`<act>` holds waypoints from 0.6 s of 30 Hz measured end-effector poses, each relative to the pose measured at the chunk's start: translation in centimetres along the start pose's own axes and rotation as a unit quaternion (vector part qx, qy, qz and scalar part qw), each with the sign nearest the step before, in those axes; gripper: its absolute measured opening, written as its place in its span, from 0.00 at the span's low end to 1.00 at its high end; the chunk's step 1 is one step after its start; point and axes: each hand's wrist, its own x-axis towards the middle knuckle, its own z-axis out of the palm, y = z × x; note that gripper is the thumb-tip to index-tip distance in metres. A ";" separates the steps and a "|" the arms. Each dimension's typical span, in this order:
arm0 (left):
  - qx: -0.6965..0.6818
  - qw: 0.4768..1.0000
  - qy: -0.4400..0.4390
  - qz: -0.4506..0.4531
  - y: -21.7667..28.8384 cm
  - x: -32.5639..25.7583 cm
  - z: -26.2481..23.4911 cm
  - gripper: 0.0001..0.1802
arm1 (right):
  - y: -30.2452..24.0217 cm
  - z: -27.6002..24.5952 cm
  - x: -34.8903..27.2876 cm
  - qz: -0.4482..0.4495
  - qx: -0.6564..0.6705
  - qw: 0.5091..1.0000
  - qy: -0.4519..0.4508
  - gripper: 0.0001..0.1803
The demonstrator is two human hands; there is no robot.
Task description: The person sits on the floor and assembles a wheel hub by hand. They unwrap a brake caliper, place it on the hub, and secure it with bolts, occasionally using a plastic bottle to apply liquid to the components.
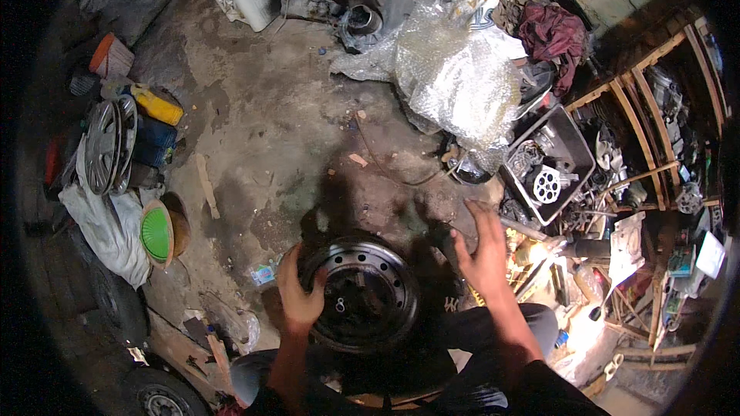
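A dark steel wheel rim point(401, 271) with round holes lies flat on the ground in front of me, between my knees. A small pale metal piece point(340, 305) shows in its dark middle. My left hand point(302, 293) is at the rim's left edge, its thumb over the edge and its fingers outside; whether it touches the rim is unclear. My right hand point(486, 254) is raised to the right of the rim, thumb and fingers apart, with nothing seen in it. A dark rounded thing point(443, 239) lies by its thumb, too dim to name.
Bubble wrap point(462, 69) and metal parts lie ahead. At the right are a grey bin point(566, 139) of parts, a wooden rack point(655, 127) and a bright light point(536, 253). Hubcaps point(104, 146), a green bowl point(156, 233) and tires point(116, 300) line the left.
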 end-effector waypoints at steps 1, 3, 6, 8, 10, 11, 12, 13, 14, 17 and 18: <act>-0.011 1.000 -0.002 -0.005 -0.2 -0.1 0.6 0.35 | 0.2 0.0 0.1 0.013 0.015 1.000 -0.004 0.29; -0.004 0.999 -0.021 -0.031 0.7 0.0 0.4 0.34 | 0.1 -0.9 -0.2 0.040 0.048 0.998 -0.005 0.29; 0.027 0.999 -0.045 -0.004 0.9 -1.3 -1.7 0.34 | -1.0 -4.1 -0.8 0.070 0.060 0.995 -0.029 0.28; -0.024 0.987 -0.128 -0.089 0.3 -2.7 -4.3 0.36 | -0.5 -8.3 -1.5 0.076 0.072 0.994 -0.025 0.29; -0.041 0.955 -0.218 -0.199 5.6 -2.9 -9.2 0.41 | -0.6 -13.4 -4.0 0.150 0.069 0.986 -0.008 0.32; -0.004 0.959 -0.225 -0.173 6.1 -3.6 -11.4 0.42 | -1.3 -16.1 -5.0 0.176 0.062 0.983 -0.002 0.33; 0.033 0.961 -0.233 -0.148 4.8 -6.1 -13.7 0.43 | -1.9 -18.7 -6.3 0.218 0.076 0.973 -0.017 0.34; 0.043 0.946 -0.251 -0.201 4.3 -8.2 -16.4 0.43 | -3.7 -21.7 -7.2 0.249 0.090 0.964 -0.010 0.29; 0.053 0.929 -0.268 -0.251 3.2 -10.1 -18.9 0.43 | -4.1 -23.3 -9.2 0.273 0.076 0.959 -0.016 0.30; 0.045 0.856 -0.342 -0.386 -1.6 -11.8 -24.8 0.40 | -5.1 -28.6 -14.8 0.361 0.079 0.929 -0.025 0.32; -0.025 0.842 -0.294 -0.451 -0.6 -11.4 -26.5 0.37 | -6.5 -30.7 -16.1 0.363 0.087 0.928 -0.005 0.33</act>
